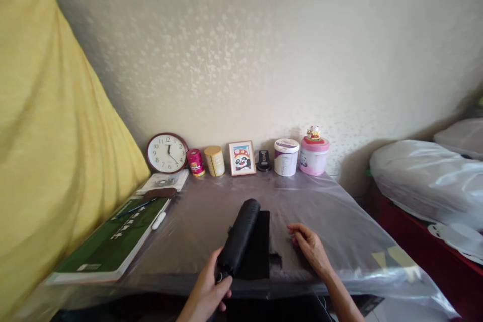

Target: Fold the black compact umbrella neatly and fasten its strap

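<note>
A folded black umbrella is tilted over the near middle of the table, its far end leaning up and to the right. My left hand is wrapped round its near end. Beneath and to the right of the umbrella, a flat black fabric sleeve lies on the table, partly covered by it. A small dark cord sticks out at the sleeve's right edge. My right hand rests over the tabletop to the right of the sleeve, apart from it, fingers loosely bent and holding nothing.
A plastic film covers the table. On the left lie a green book, a pen and a brown case. Along the wall stand a clock, several canisters and a panda picture frame. White bags sit at right.
</note>
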A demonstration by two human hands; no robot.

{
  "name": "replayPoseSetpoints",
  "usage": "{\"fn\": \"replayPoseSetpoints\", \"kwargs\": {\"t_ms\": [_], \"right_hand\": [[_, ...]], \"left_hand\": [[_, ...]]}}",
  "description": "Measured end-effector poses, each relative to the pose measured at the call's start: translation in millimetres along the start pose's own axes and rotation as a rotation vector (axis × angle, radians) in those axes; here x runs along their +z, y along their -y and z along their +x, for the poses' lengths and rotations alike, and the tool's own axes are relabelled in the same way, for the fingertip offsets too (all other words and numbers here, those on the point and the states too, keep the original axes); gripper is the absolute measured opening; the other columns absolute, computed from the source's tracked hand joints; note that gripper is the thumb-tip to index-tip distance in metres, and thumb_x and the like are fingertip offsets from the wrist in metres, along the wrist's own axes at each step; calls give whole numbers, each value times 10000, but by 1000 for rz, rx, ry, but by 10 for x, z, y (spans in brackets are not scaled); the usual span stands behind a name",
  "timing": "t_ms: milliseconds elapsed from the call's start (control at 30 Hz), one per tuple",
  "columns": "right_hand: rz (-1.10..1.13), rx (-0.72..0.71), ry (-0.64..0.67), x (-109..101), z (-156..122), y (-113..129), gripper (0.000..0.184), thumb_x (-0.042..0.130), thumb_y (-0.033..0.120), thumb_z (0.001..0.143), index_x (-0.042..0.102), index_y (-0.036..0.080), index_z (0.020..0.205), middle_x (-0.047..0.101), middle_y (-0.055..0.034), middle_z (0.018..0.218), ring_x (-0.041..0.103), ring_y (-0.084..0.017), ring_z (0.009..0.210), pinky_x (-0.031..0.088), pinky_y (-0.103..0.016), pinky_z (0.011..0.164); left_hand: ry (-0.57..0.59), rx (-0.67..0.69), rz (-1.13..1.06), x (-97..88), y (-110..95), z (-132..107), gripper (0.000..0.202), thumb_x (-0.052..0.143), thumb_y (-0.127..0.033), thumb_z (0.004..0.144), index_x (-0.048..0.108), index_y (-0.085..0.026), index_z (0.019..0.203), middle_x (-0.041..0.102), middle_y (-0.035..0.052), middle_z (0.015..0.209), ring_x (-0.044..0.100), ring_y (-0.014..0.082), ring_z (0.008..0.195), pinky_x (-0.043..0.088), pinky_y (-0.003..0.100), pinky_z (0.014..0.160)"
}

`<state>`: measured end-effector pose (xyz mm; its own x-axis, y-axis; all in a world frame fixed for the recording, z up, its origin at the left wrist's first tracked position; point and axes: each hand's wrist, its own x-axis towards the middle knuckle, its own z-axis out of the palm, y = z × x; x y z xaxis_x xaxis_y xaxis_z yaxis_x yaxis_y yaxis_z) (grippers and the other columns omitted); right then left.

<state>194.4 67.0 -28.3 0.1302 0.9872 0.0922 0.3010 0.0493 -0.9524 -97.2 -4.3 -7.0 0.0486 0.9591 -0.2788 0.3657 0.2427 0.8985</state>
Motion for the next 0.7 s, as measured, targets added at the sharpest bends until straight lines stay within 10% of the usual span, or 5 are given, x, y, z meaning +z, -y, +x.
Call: {"fn": "replayPoseSetpoints", "kwargs": {"t_ms": [133, 300, 433, 700], "right_hand": [[-17, -24, -18, -3, -25, 41, 316, 432, 347, 720, 641, 177, 886, 643, -33, 764, 577, -158, 610, 463, -270, 610], [-45, -74, -28, -8, -35, 55, 318, 420, 339, 714, 648, 178, 866, 660, -47, 765, 604, -175, 615, 477, -285, 615], [-86, -124, -32, -10, -18, 3, 315, 395, 295, 711, 649, 181, 860, 665, -46, 766, 610, -173, 629, 480, -284, 641], [-85, -156, -48, 18, 7, -61, 335, 372, 270, 698, 654, 178, 854, 667, -44, 760, 610, -166, 643, 472, -269, 640]], "left_hand": [[-72, -79, -140, -138, 69, 14, 746, 507, -437, 749, 110, -305, 1367, 343, 128, 1377, 649, 207, 775, 523, 318, 514], [-355, 361, 465, -171, 173, -35, 529, 309, -313, 863, 186, -300, 1378, 116, 26, 1492, 382, 232, 1253, 466, 315, 867], [-302, 359, 847, -84, 133, -98, 693, 279, -62, 792, 55, -336, 1387, -54, -18, 1499, 373, 197, 1261, 457, 218, 817], [-227, 173, 936, -163, -19, 96, 919, 341, 77, 583, 60, -231, 1401, 140, 118, 1480, 489, 159, 1149, 414, 188, 819]]}}
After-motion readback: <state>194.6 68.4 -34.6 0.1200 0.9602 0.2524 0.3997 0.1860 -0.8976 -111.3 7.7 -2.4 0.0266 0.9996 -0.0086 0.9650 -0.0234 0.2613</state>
